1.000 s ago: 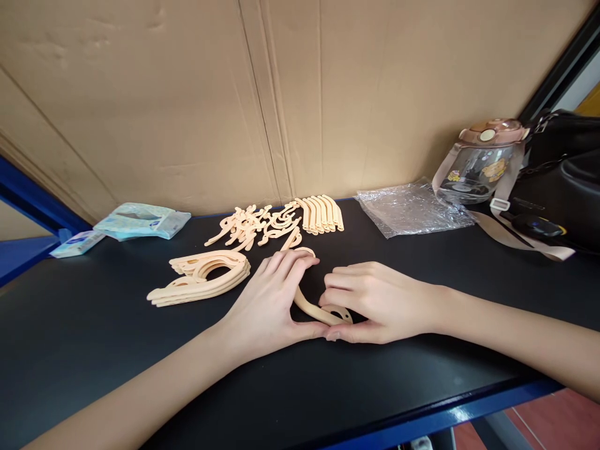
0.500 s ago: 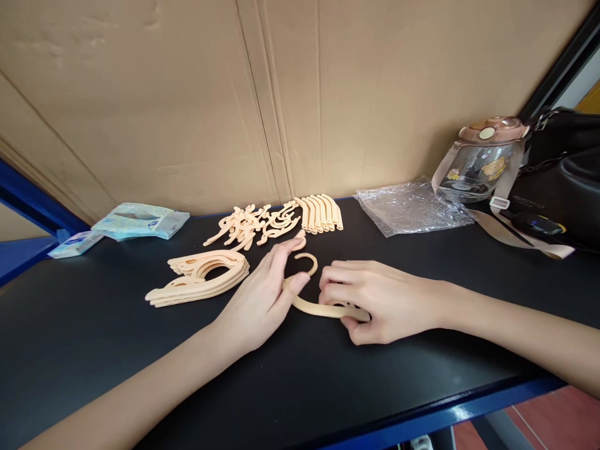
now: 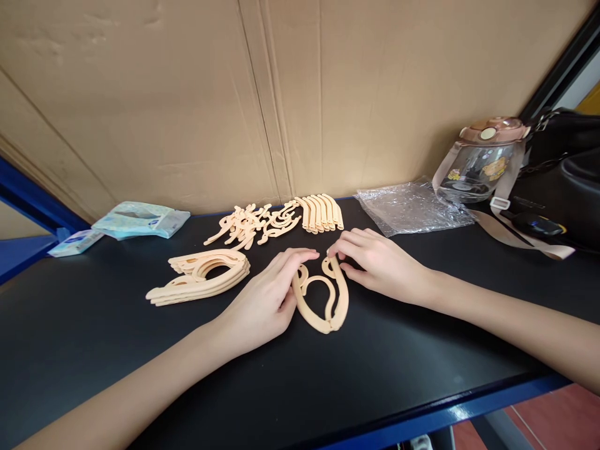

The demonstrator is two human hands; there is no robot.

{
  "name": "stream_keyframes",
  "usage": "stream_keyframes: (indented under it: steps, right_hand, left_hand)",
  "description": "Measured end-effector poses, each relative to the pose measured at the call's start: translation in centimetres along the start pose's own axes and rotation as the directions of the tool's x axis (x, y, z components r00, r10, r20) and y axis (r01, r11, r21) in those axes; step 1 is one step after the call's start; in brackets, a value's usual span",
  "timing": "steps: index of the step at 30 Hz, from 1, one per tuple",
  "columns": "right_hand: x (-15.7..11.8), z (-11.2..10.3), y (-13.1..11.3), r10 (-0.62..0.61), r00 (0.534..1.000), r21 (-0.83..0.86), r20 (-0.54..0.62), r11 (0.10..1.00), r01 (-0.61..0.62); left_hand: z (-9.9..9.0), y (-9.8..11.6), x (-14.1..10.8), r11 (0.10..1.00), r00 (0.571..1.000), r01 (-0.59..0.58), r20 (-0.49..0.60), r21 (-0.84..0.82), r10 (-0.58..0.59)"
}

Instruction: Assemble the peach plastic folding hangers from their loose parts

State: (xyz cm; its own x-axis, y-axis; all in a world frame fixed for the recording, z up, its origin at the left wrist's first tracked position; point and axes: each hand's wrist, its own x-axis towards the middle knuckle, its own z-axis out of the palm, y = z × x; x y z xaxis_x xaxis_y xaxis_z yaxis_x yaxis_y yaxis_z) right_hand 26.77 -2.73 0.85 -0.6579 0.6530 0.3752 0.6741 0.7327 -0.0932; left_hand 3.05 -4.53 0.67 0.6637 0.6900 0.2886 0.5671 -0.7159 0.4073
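Note:
A beige folding hanger [image 3: 344, 297] lies on the black tabletop, both its arms folded up around its curved hook, with the joint toward me. My left hand [image 3: 269, 294] is closed along the left arm; its thumb is partly hidden. At the tip of the right arm, my right hand [image 3: 375, 264] holds on with bent fingers. Left of my left hand rests a stack of folded hangers [image 3: 201, 290]. Behind the hands are a pile of loose hook pieces [image 3: 248, 225] and a row of curved arm pieces [image 3: 321, 214].
Tissue packs [image 3: 138, 220] sit at the back left. A clear plastic bag [image 3: 412, 206] lies at the back right, near a strapped water bottle [image 3: 485, 165] and a black bag [image 3: 562, 181]. A cardboard wall [image 3: 187, 112] closes off the back; a blue edge [image 3: 450, 415] runs along the front.
The hanger's arms have swung from spread to folded upward around the hook. My right hand has moved up and away from me; my left hand has shifted slightly right.

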Motion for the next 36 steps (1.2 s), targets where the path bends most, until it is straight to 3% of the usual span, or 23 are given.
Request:
stream_keyframes:
  steps: [7, 13, 21, 25, 31, 36]
  right_hand:
    - [0.1, 0.0, 0.1, 0.088, 0.996, 0.076, 0.011, 0.993, -0.089]
    - [0.1, 0.6, 0.5, 0.129, 0.991, 0.172, -0.034, 0.978, -0.121]
    - [0.1, 0.5, -0.1, 0.111, 0.994, 0.172, 0.002, 0.979, -0.110]
    - [0.3, 0.4, -0.1, 0.172, 0.985, 0.173, 0.003, 0.970, -0.170]
    - [0.3, 0.3, 0.2, 0.215, 0.976, 0.150, 0.018, 0.965, -0.215]
    - [0.2, -0.1, 0.4, 0.229, 0.972, 0.158, 0.044, 0.959, -0.234]
  left_hand:
    - [-0.4, 0.7, 0.1, 0.999, 0.998, -0.048, 0.044, -0.004, 0.048]
    - [-0.2, 0.6, 0.1, 1.000, 0.997, 0.003, 0.079, 0.004, -0.003]
    - [-0.3, 0.6, 0.0, 1.000, 0.981, 0.000, 0.193, 0.009, -0.002]
    - [-0.5, 1.0, 0.0, 0.999, 0.973, -0.040, 0.229, 0.016, 0.036]
    - [-1.0, 1.9, 0.0, 0.990, 0.976, -0.128, 0.184, 0.067, 0.113]
    - [-4.0, 1.9, 0.4, 0.962, 0.988, -0.133, 0.112, 0.237, 0.109]
